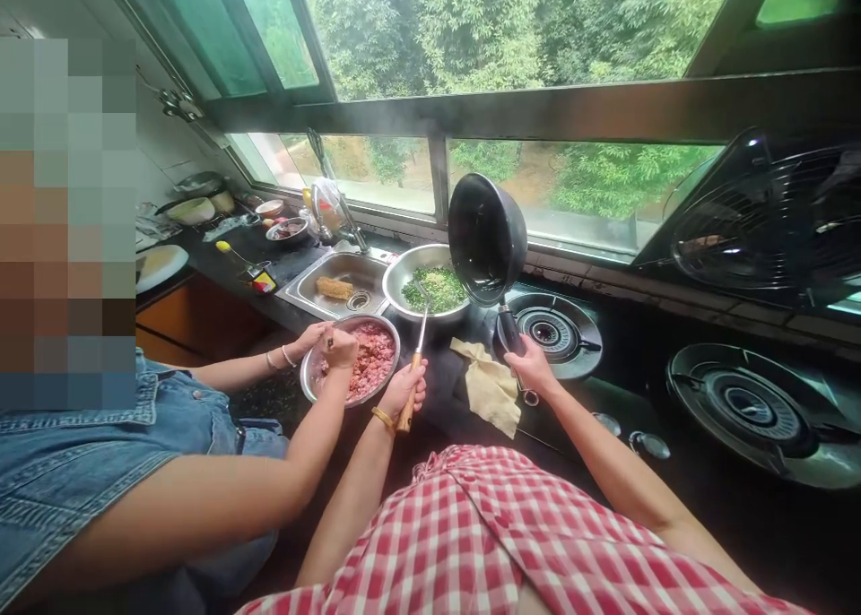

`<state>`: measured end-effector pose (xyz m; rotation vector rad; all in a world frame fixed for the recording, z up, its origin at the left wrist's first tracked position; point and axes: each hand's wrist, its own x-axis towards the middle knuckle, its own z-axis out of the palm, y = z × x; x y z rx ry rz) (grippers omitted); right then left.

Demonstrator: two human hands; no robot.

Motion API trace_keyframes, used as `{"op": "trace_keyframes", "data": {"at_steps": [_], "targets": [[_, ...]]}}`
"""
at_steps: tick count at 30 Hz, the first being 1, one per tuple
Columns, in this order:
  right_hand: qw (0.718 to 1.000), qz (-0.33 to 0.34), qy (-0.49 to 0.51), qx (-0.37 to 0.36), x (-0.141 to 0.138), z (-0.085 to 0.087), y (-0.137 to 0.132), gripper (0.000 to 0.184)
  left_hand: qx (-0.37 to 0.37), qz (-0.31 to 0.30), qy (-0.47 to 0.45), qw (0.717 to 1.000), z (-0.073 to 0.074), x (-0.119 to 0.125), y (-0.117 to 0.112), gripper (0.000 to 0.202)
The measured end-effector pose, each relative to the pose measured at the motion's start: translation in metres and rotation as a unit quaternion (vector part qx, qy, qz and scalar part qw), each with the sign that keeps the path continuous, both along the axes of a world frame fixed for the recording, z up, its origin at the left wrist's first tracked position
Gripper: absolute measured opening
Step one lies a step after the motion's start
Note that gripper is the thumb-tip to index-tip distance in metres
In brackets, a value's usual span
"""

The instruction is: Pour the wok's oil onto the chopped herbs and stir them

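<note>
My right hand [531,364] grips the handle of a black pan [485,237], which is tipped up on its side over a steel bowl of chopped greens [437,290]. My left hand [402,388] holds a wooden-handled utensil [415,364] whose metal end reaches into the greens. Beside me on the left, another person in denim has both hands [329,344] at a steel bowl of pink minced meat [367,359].
A yellow cloth [490,384] lies on the dark counter in front of the gas burner [555,330]. A second burner [746,407] sits at the right. The steel sink [340,279] holds a corn cob. Bowls and dishes [282,229] stand at the far left by the window.
</note>
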<state>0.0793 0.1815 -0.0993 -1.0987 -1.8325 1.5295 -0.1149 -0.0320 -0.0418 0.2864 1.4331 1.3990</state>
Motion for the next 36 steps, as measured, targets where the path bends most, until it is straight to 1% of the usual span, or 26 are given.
{"op": "trace_keyframes", "data": {"at_steps": [4, 8, 12, 16, 19, 24, 27, 31, 33, 36], "targets": [[0.998, -0.022, 0.025, -0.046, 0.0, 0.004, -0.007, 0.05, 0.003, -0.009, 0.001, 1.0, -0.002, -0.001, 0.004, 0.052], [0.997, -0.029, 0.035, -0.069, -0.001, 0.006, -0.01, 0.04, 0.007, -0.011, -0.002, 1.0, -0.001, -0.002, 0.006, 0.049], [0.996, -0.027, 0.041, -0.073, -0.002, 0.006, -0.007, 0.037, 0.005, -0.009, -0.002, 1.0, -0.002, -0.002, 0.008, 0.049], [0.998, -0.019, 0.033, -0.058, -0.005, 0.008, 0.002, 0.036, 0.003, -0.001, -0.014, 1.0, -0.005, -0.004, 0.01, 0.046], [1.0, -0.011, 0.014, -0.025, -0.011, 0.012, 0.012, 0.04, 0.009, 0.005, -0.035, 0.999, -0.01, -0.007, 0.011, 0.047], [0.997, -0.005, -0.047, 0.057, -0.024, 0.014, 0.023, 0.058, 0.038, 0.007, -0.073, 0.997, -0.02, -0.013, 0.017, 0.041], [0.987, -0.005, -0.098, 0.125, -0.034, 0.007, 0.025, 0.064, 0.032, 0.004, -0.094, 0.995, -0.023, -0.019, 0.023, 0.034], [0.971, -0.001, -0.137, 0.194, -0.043, -0.005, 0.019, 0.062, 0.008, 0.002, -0.118, 0.993, -0.029, -0.029, 0.027, 0.026], [0.967, -0.005, -0.147, 0.21, -0.048, -0.011, 0.013, 0.062, 0.001, 0.004, -0.129, 0.992, -0.032, -0.034, 0.024, 0.026], [0.966, -0.02, -0.15, 0.211, -0.057, -0.015, 0.003, 0.064, -0.01, 0.001, -0.144, 0.99, -0.036, -0.041, 0.015, 0.03]]}}
